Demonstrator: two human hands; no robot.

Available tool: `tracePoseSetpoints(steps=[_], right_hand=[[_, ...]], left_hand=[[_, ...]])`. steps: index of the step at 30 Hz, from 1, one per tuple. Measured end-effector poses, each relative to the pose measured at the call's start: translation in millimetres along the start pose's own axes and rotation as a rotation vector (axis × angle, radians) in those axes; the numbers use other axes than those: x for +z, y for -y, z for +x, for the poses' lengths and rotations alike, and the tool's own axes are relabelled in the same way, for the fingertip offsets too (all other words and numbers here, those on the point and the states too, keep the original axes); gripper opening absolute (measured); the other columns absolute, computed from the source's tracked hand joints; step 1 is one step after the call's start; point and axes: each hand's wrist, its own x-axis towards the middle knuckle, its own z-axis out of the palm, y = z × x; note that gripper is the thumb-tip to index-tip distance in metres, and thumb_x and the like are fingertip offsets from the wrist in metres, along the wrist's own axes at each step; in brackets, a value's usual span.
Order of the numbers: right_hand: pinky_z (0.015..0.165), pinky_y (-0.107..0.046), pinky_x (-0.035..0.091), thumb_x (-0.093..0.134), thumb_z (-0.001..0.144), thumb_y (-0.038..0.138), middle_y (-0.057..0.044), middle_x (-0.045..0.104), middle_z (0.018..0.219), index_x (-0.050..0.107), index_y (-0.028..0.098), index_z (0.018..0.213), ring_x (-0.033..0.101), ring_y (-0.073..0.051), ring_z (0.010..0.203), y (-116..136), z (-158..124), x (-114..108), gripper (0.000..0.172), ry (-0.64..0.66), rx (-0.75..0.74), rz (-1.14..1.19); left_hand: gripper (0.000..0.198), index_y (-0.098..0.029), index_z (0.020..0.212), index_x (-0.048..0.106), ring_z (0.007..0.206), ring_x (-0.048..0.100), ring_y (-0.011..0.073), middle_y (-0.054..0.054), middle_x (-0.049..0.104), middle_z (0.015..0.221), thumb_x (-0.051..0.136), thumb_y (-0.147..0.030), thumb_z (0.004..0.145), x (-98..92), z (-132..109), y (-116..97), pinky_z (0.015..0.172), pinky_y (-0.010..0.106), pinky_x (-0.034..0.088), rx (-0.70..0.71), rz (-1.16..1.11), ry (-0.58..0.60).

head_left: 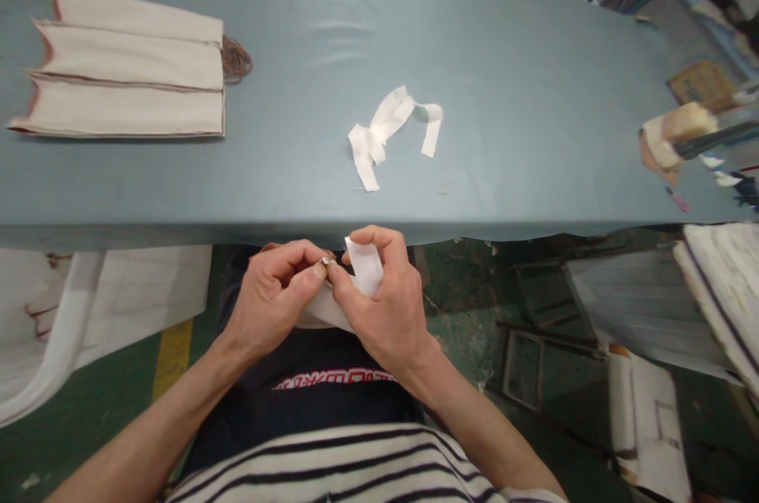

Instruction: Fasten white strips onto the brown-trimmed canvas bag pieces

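Fingers (303, 284) of the left hand (264, 301) and right hand (394, 305) are pinched together on a small piece (325, 262), too tiny to be identified. A white strip (366, 267) is held by the right; pale cloth (323, 311) below is partly hidden. On the counter (510, 115), ribbon (392, 117) is left crumpled.

The table edge (178, 234) is just ahead of my left hand (273, 293) and my right hand (385, 297), so it's in the way at the front, but a hand could go over it. Past it, loose white strips (391, 114) lie ahead of my right hand, with room on both sides. Far ahead and left of my left hand, pale cloth bundles (127, 56) block that spot.
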Motion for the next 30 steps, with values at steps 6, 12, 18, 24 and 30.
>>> tracePoseSetpoints(steps=[6, 12, 18, 24, 30], right_hand=[[0.072, -0.032, 0.055, 0.080, 0.087, 0.046, 0.002, 0.075, 0.091, 0.064, 0.025, 0.117, 0.070, -0.018, 0.075, -5, 3, 0, 0.040, 0.124, 0.137, 0.190], [0.076, -0.032, 0.053, 0.084, 0.085, 0.048, 0.000, 0.074, 0.101, 0.065, 0.025, 0.114, 0.068, -0.018, 0.084, -12, -1, 13, 0.042, 0.119, 0.201, 0.260], [0.075, -0.033, 0.053, 0.084, 0.085, 0.049, 0.001, 0.076, 0.096, 0.065, 0.025, 0.116, 0.069, -0.019, 0.081, -14, -7, 29, 0.044, 0.129, 0.199, 0.230], [0.075, -0.032, 0.055, 0.085, 0.084, 0.049, 0.000, 0.076, 0.099, 0.065, 0.025, 0.117, 0.071, -0.018, 0.082, -12, -9, 34, 0.045, 0.139, 0.173, 0.216], [0.075, -0.031, 0.055, 0.087, 0.083, 0.047, 0.001, 0.074, 0.098, 0.064, 0.025, 0.117, 0.069, -0.017, 0.081, -12, -8, 29, 0.047, 0.182, 0.155, 0.286]], left_hand=[[0.031, -0.020, 0.060, 0.067, 0.060, 0.055, 0.0163, 0.003, 0.072, 0.066, 0.073, -0.045, 0.079, -2.1, 2, 2, 0.058, 0.026, 0.043, 0.025, -0.070, -0.020], [0.030, -0.021, 0.055, 0.063, 0.053, 0.046, 0.0126, -0.002, 0.059, 0.054, 0.071, -0.042, 0.075, 7.4, -1, 14, 0.054, 0.024, 0.036, -0.043, -0.192, -0.145], [0.035, -0.024, 0.052, 0.047, 0.046, 0.034, 0.0098, -0.006, 0.044, 0.047, 0.065, -0.045, 0.074, 16.0, -5, 24, 0.045, 0.023, 0.030, -0.178, -0.331, -0.199], [0.063, -0.022, 0.056, 0.053, 0.047, 0.042, 0.0117, -0.003, 0.051, 0.052, 0.080, -0.074, 0.079, 2.9, -11, 24, 0.045, 0.025, 0.037, -0.278, -0.401, -0.111], [0.061, -0.020, 0.067, 0.063, 0.056, 0.045, 0.0139, -0.001, 0.056, 0.061, 0.067, -0.074, 0.096, -26.0, -18, 30, 0.051, 0.025, 0.038, -0.178, -0.273, 0.108]])
